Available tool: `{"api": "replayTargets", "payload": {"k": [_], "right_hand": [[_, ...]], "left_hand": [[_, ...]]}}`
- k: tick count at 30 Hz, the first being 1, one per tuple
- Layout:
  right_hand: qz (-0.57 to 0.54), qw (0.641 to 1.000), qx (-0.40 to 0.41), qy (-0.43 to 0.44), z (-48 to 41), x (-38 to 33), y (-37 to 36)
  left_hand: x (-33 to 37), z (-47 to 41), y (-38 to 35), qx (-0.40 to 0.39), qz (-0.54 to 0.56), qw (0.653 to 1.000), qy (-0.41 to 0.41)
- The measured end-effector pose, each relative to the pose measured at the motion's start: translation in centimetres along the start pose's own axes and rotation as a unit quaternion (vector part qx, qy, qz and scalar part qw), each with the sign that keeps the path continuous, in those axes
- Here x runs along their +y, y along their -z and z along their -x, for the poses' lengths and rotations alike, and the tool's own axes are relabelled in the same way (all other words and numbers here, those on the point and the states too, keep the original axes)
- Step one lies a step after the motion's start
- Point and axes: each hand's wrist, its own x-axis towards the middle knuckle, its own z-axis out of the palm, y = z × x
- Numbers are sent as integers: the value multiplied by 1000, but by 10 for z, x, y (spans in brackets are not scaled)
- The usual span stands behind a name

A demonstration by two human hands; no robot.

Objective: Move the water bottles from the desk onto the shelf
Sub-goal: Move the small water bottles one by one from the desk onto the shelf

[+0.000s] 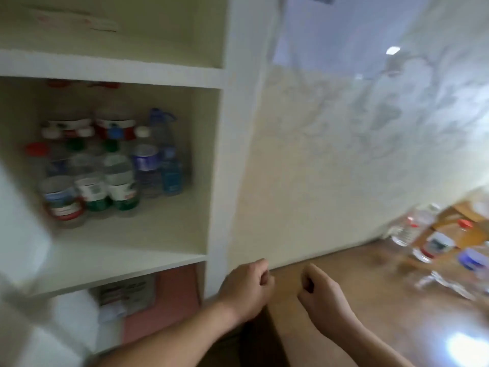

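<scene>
Water bottles [111, 168] crowd the shelf [137, 234]; labels too blurred to read.
Left hand [246, 290] and right hand [321, 291]: fingers curled, holding nothing.

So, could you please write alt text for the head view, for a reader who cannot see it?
Left hand and right hand, empty with fingers curled, hover between a white shelf and a wooden desk. Shelf bottles crowd one compartment; a few desk bottles are at far right. The picture is blurred.
</scene>
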Motion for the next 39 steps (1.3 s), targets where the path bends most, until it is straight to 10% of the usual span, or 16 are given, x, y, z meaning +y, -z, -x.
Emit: {"api": "replayTargets", "payload": {"k": [23,39], "right_hand": [[-80,952,144,-258,-54,529,285],[-168,946,212,-180,-171,570,348]], "left_hand": [[312,-252,-452,-205,-92,971,-80],[335,-286,-520,-223,-90,970,-37]]}}
